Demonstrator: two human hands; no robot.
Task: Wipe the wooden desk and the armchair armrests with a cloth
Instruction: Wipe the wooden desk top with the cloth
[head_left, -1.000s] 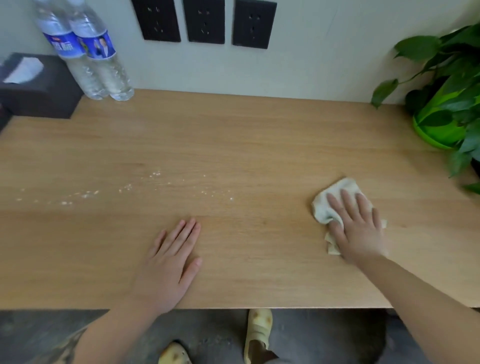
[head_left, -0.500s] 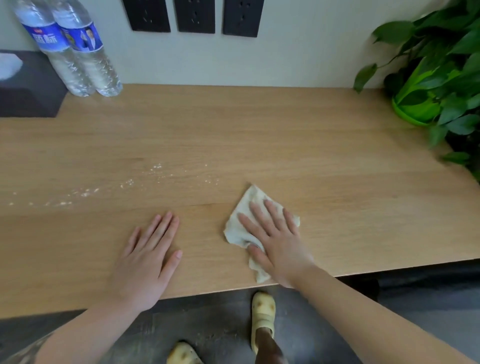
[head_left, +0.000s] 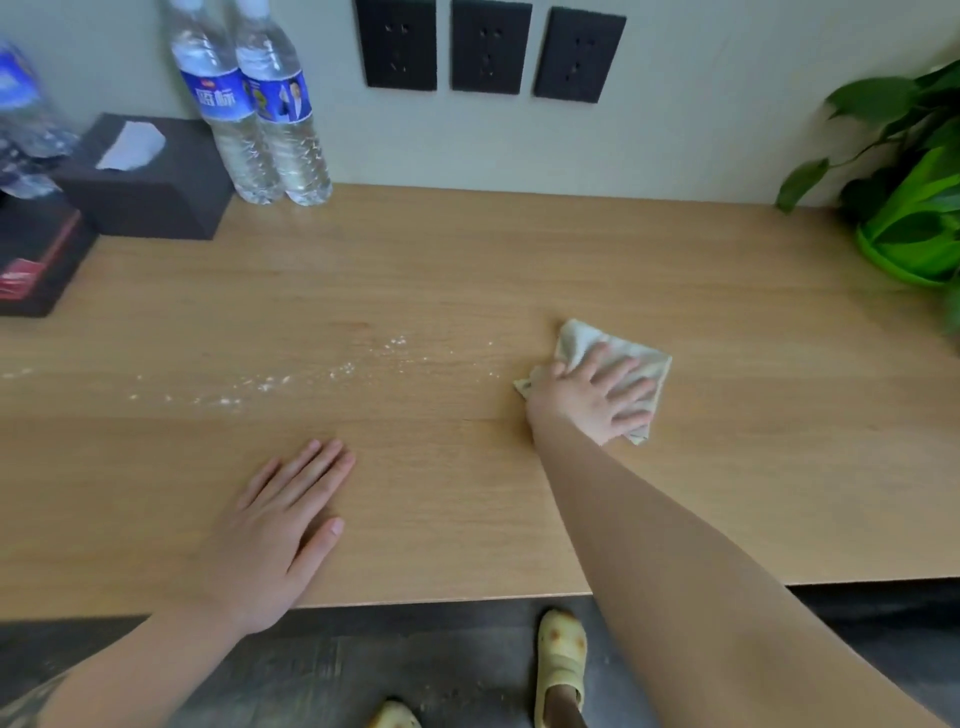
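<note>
The wooden desk (head_left: 467, 270) fills most of the view. My right hand (head_left: 592, 400) lies flat on a folded cream cloth (head_left: 587, 338) at the desk's middle right, fingers spread and pointing right, pressing it to the wood. My left hand (head_left: 280, 525) rests palm down on the desk near its front edge, fingers straight, holding nothing. A trail of white crumbs (head_left: 291, 379) runs across the wood left of the cloth. No armchair is in view.
Two water bottles (head_left: 260, 104) stand at the back left by the wall, next to a black tissue box (head_left: 145, 176) and a dark box (head_left: 36, 260). A green potted plant (head_left: 914, 218) sits at the back right. Black wall sockets (head_left: 488, 49) are above.
My right hand slid the cloth leftward along the front of the desk, then farther back onto the desk, and its fingers now point right. The left hand stays put.
</note>
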